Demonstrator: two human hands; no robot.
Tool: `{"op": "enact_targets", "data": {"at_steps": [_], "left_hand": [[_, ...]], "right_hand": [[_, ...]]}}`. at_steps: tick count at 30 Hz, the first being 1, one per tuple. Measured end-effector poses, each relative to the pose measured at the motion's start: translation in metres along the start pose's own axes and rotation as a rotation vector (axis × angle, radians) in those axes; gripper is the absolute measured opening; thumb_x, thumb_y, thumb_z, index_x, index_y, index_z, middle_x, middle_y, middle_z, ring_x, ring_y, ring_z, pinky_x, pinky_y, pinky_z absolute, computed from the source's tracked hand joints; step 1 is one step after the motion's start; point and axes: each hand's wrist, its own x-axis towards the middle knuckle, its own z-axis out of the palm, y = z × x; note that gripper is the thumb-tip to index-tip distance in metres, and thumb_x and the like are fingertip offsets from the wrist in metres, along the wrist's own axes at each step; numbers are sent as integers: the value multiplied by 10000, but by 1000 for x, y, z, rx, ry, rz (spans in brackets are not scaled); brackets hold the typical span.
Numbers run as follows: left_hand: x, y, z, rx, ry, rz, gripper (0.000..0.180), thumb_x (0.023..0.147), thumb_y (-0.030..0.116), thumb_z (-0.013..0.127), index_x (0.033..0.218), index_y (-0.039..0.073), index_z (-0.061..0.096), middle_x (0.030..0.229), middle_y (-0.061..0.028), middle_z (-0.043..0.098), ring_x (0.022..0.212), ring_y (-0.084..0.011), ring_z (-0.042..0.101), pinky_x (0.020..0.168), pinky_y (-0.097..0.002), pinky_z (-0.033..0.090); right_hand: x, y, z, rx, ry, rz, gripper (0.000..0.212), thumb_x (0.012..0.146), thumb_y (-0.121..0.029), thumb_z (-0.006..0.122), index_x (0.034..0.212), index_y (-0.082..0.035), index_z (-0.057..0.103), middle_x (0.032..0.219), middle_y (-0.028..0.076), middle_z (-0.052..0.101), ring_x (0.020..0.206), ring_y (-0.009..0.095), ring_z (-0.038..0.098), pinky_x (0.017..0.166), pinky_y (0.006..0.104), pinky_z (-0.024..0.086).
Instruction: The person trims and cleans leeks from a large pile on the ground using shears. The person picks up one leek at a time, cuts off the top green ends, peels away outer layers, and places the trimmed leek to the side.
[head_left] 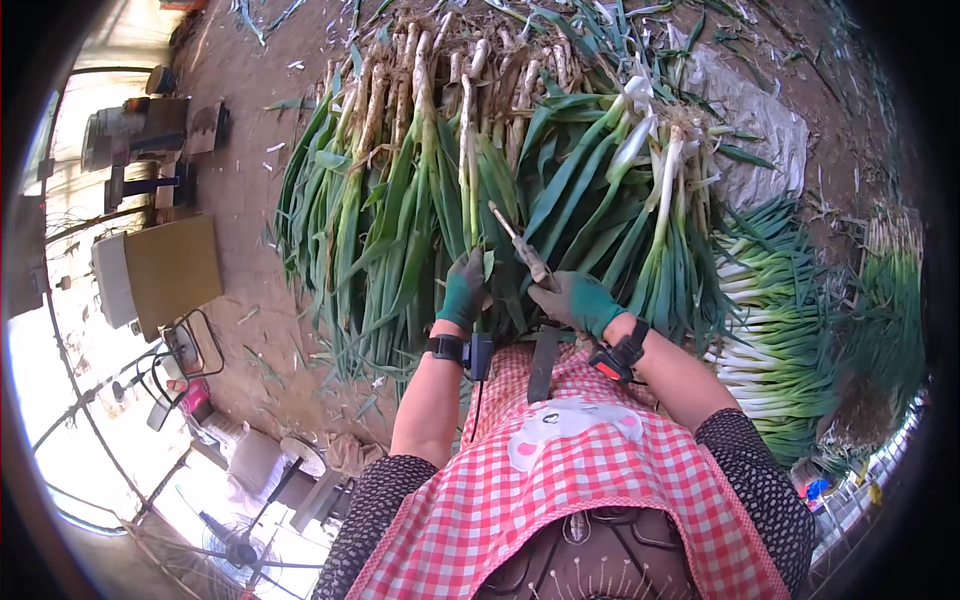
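Head view: leek pile (385,235) at my twelve o'clock.
Left grip (463,293): I clench one leek (467,150), pale end toward twelve.
Right grip (580,302): I grasp a slim-tipped tool (528,256), pointing to eleven.

We see the leek pile (400,230) in deep green and blue-green, its root ends soiled brown; the held leek (471,185) fades from cream to yellow-green. Our left glove (461,297) and right glove (585,303) are teal green with grey-brown fingers (549,296). The slim tool (530,258) is grey, our apron (640,480) red-and-white checked, our sleeves (755,470) black flecked white.
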Motion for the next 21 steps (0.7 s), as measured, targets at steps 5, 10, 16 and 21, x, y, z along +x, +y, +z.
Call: {"op": "enact_targets", "data": {"at_steps": [5,10,16,21], "left_hand": [[-7,21,-4,-146,-65,-22,828,593,3,787,1372,-32,509,1100,-229,663,1029,-446,634,891,-460,545],[-3,2,-25,-605,383,-384,356,991,277,620,1255,42,660,936,-55,690,779,-165,642,674,-306,521],[20,-25,-77,842,986,-94,584,931,303,687,1440,60,538,1297,-206,639,1185,-354,605,976,-446,512],[38,-27,-27,564,371,-207,645,913,350,704,1488,132,508,1344,-211,627,1218,-416,612,998,-527,514]], "right_hand": [[71,-26,-6,-23,12,44,642,868,-574,602,988,44,728,864,294,714,921,434,730,825,494,560],[92,-72,-21,-67,-90,30,631,887,-550,590,938,61,739,732,231,704,668,349,734,646,443,571],[100,-35,6,-126,-6,39,551,882,-521,570,950,-3,745,784,197,712,760,354,730,734,449,557],[65,-32,14,-167,26,-62,649,917,-572,506,1068,12,745,969,293,710,1026,462,699,913,471,550]]}}
